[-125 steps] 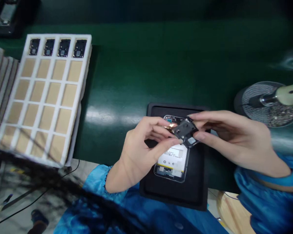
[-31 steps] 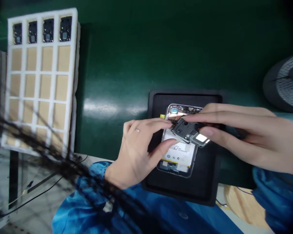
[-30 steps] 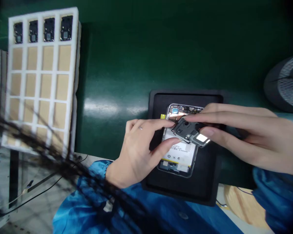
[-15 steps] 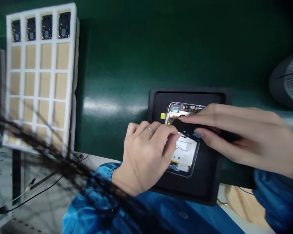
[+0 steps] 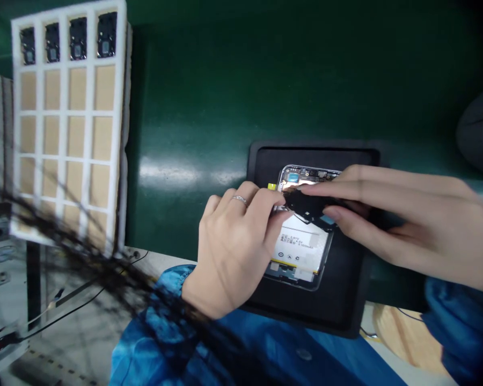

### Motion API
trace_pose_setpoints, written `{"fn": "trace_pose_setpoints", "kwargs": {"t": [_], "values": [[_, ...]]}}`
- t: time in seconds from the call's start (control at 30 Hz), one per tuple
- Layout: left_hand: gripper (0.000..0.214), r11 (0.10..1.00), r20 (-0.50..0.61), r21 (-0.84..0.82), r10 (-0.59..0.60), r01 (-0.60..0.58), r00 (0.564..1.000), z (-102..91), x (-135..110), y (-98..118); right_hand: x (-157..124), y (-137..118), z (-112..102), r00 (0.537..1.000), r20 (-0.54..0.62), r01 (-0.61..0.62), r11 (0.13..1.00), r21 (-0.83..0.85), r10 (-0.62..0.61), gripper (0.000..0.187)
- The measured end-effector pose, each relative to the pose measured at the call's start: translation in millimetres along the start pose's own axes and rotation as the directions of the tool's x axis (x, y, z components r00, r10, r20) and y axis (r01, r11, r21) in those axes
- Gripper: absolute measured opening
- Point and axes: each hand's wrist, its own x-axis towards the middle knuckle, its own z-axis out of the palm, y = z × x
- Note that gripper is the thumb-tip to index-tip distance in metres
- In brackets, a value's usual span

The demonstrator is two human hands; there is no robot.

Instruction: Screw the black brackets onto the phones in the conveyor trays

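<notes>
**Two-handed fit: black plastic module (image 5: 308, 203) meets open smartphone (image 5: 301, 249)**

Two bare hands work over a smartphone with its back off, its labelled battery (image 5: 300, 241) and top circuit board (image 5: 306, 179) exposed, lying on a black rubber mat (image 5: 314, 155) on a green workbench (image 5: 185, 96). The phone sits near the middle of the mat. The work in hand appears to be fitting the module at the phone's upper end, above the battery.

The left hand (image 5: 233, 257), a ring (image 5: 239, 199) on one finger, comes in from the near side of the mat, with its fingertips (image 5: 268, 195) and thumb (image 5: 279, 228) closed on the module's edge. The right hand (image 5: 402, 225) reaches across the mat's far end, index finger (image 5: 346, 187) on top and thumb (image 5: 332, 214) beneath, pinching the opposite side. Neither grip is loose, though the fingers hide much of the module.

With the module tilted slightly, its position seems to call for lining up its edges with the phone frame.

Left of the mat stands a white foam tray (image 5: 121, 134), with four matching black modules (image 5: 105, 35) along its top row.
</notes>
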Motion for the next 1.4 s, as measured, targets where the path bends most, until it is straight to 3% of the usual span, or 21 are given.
{"fn": "trace_pose_setpoints", "kwargs": {"t": [0.13, 0.3, 0.43, 0.8, 1.4], "values": [[0.008, 0.995, -0.061, 0.003, 0.103, -0.103, 0.993, -4.1, -16.8, -3.1, -0.8, 0.7, 1.0, 1.0, -0.006, 0.003, 1.0, -0.028, -0.003, 0.037], [0.016, 0.965, 0.028, -0.023, 0.264, -0.263, 0.964, -9.1, -36.3, -2.4, 0.2, 1.5, 1.9, 1.0, 0.008, -0.004, 0.999, -0.037, 0.005, 0.04], [0.023, 0.942, 0.045, 0.049, 0.329, -0.331, 0.943, -5.2, -38.7, -3.4, 0.8, 2.2, 2.9, 1.0, 0.003, -0.004, 0.999, -0.054, 0.004, 0.039], [0.04, 0.906, 0.087, 0.228, 0.346, -0.357, 0.934, 1.3, -42.2, 2.7, -0.6, 1.5, 1.7, 1.0, -0.014, -0.023, 0.999, -0.025, 0.022, 0.037], [0.073, 0.925, 0.108, 0.237, 0.28, -0.298, 0.954, 15.5, -38.7, 10.2, 1.8, -1.7, 0.2, 0.995, -0.1, -0.004, 0.999, -0.052, -0.001, 0.039]]}}
